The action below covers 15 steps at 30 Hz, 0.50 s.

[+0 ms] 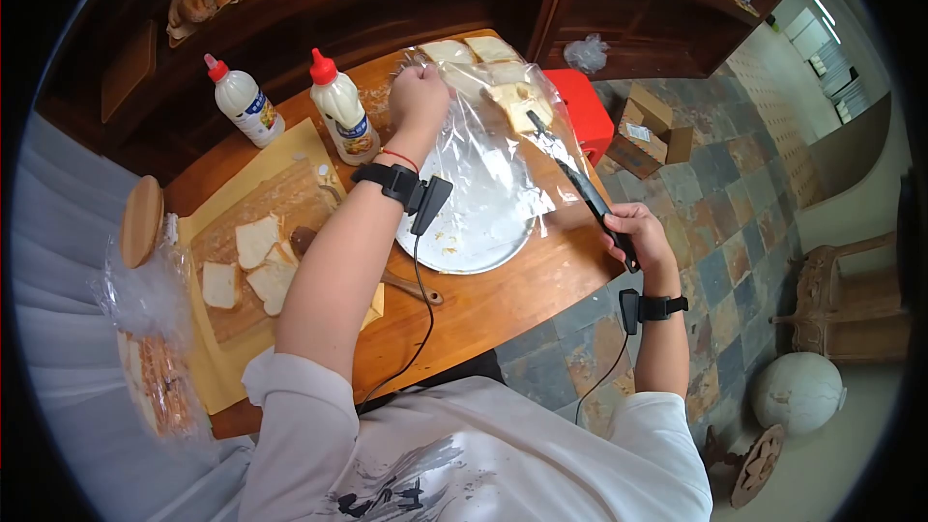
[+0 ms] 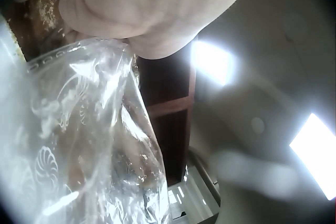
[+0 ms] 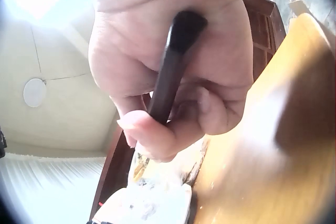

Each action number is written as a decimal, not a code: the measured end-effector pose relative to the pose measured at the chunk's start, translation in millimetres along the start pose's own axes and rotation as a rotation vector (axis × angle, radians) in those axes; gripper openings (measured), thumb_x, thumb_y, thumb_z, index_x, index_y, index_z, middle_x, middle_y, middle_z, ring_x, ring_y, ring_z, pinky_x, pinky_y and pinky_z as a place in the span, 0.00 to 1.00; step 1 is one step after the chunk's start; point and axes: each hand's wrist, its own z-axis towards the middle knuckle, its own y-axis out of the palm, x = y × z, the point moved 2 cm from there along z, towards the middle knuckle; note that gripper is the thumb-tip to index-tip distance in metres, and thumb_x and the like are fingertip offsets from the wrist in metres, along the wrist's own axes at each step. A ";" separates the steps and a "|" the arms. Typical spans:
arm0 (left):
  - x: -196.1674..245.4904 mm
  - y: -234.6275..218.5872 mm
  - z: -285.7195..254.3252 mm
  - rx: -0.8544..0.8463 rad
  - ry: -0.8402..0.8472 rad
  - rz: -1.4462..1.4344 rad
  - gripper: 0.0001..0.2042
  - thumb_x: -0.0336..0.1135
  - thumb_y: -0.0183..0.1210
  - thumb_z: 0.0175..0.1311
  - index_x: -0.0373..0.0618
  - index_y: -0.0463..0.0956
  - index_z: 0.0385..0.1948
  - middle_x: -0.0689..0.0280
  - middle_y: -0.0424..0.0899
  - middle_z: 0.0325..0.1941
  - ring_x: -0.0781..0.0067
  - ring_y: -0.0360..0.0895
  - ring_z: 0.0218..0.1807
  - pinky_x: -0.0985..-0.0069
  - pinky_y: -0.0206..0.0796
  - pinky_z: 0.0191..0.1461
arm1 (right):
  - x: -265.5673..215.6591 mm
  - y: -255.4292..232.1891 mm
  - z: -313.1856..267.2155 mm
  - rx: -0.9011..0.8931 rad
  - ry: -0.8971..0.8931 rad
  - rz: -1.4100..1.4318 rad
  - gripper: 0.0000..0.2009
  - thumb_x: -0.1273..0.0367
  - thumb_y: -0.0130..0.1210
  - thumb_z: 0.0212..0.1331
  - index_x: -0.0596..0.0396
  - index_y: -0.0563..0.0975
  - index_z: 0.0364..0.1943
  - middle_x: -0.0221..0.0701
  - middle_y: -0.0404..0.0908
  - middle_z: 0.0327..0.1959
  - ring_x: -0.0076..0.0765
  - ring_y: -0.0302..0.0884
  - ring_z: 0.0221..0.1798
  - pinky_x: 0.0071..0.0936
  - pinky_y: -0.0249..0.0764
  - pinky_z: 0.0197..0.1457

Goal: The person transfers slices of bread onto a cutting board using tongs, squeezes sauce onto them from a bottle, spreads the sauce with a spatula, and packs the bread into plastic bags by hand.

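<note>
My left hand [image 1: 420, 97] grips the edge of a clear plastic bag [image 1: 474, 150]; in the left wrist view the printed plastic bag [image 2: 79, 129] hangs down from under the hand. A long utensil with a black handle [image 1: 594, 201] is held in my right hand [image 1: 638, 237], fingers curled round the handle [image 3: 170, 71]. The utensil's dark tip overlaps a browned bread slice [image 1: 512, 101], with the shiny plastic around them. Beneath the bag lies a round white plate [image 1: 464, 242]. More bread slices [image 1: 449, 51] lie at the table's far end.
Two white squeeze bottles [image 1: 343, 121] with red caps stand left of the plate. A wooden board [image 1: 242, 314] carries several bread pieces [image 1: 259, 240]. Bagged sliced bread [image 1: 155, 377] is at the left edge. Beyond the table are a red box [image 1: 578, 111] and a cardboard box [image 1: 648, 135].
</note>
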 end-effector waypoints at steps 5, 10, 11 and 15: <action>-9.4 4.9 20.7 0.000 0.048 -0.047 0.16 0.43 0.50 0.79 0.39 0.82 0.43 0.62 0.91 0.29 0.69 0.88 0.34 0.70 0.75 0.44 | 4.3 -22.0 -19.8 -0.035 0.038 -0.041 0.11 0.67 0.62 0.65 0.61 0.79 0.28 0.30 0.78 0.19 0.23 0.68 0.14 0.21 0.61 0.18; -5.5 4.1 30.0 0.039 -0.026 -0.139 0.16 0.43 0.51 0.79 0.39 0.81 0.44 0.60 0.90 0.30 0.64 0.88 0.37 0.68 0.76 0.47 | 8.3 -36.7 -44.7 -0.066 0.045 -0.063 0.11 0.67 0.63 0.63 0.62 0.81 0.28 0.31 0.78 0.19 0.22 0.67 0.12 0.21 0.61 0.17; -4.9 4.2 30.5 0.067 -0.030 -0.136 0.16 0.43 0.51 0.78 0.38 0.81 0.44 0.57 0.90 0.33 0.60 0.88 0.39 0.67 0.76 0.49 | 10.0 -39.6 -50.7 -0.066 0.054 -0.054 0.11 0.67 0.64 0.62 0.62 0.81 0.29 0.31 0.79 0.19 0.22 0.67 0.12 0.21 0.61 0.17; 1.9 5.6 27.6 0.277 0.156 0.109 0.18 0.46 0.54 0.76 0.37 0.80 0.45 0.50 0.90 0.39 0.48 0.88 0.44 0.61 0.76 0.55 | 18.5 -42.8 -61.3 -0.015 0.058 -0.017 0.10 0.67 0.65 0.60 0.63 0.83 0.31 0.32 0.79 0.19 0.23 0.67 0.12 0.21 0.61 0.17</action>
